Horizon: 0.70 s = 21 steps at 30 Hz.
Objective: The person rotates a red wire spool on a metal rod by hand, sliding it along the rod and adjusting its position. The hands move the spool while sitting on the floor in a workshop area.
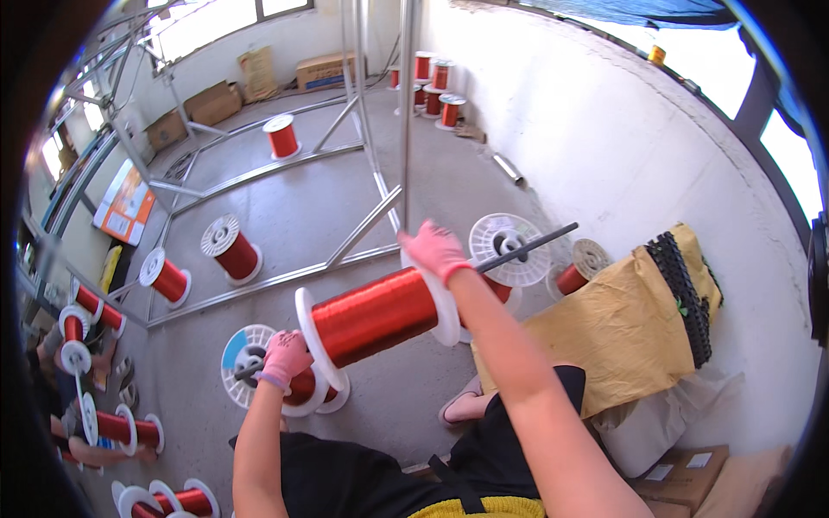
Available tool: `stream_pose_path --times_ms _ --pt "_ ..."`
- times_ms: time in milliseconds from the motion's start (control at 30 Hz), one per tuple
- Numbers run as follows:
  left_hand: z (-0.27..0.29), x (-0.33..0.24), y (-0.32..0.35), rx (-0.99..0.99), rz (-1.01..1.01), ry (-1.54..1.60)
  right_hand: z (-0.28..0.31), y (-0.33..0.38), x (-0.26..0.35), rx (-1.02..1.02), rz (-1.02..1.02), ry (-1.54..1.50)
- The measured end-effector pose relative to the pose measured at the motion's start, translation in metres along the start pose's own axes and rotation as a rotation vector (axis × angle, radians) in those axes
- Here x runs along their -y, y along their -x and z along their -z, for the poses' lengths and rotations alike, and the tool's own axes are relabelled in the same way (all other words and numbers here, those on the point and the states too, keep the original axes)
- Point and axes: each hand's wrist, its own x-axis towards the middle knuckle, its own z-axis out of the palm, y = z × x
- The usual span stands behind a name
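Note:
A large spool of shiny red wire (373, 318) with white flanges lies across in front of me, tilted up to the right. A dark rod (540, 240) runs along its axis and sticks out at both ends. My left hand (287, 356), in a pink glove, is closed around the rod beside the left flange. My right hand (434, 249), also gloved, grips the top rim of the right flange close to a metal post; some of its fingers are hidden. Beneath the rod's ends stand a spool with a blue label (235, 352) and another white-flanged spool (518, 269).
A metal frame (250, 181) spans the floor ahead, with red wire spools (281, 136) in and around it. Yellow-brown sacking (596, 332) lies right. More spools (445, 110) stand by the wall. Another person's arm (95, 453) shows at far left, among spools. Cartons (324, 71) sit behind.

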Motion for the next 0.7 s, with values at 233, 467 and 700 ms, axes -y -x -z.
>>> stream_pose_path --times_ms 233,467,700 --pt "0.010 -0.009 0.004 0.013 -0.073 -0.069 -0.018 0.008 -0.020 0.122 -0.069 -0.087" --pt "0.011 -0.002 0.007 0.003 -0.153 -0.182 -0.065 0.097 -0.060 -0.449 0.304 -0.518" --pt "0.000 0.007 0.011 -0.109 -0.154 -0.335 -0.226 0.192 -0.239 0.057 -0.292 -0.034"
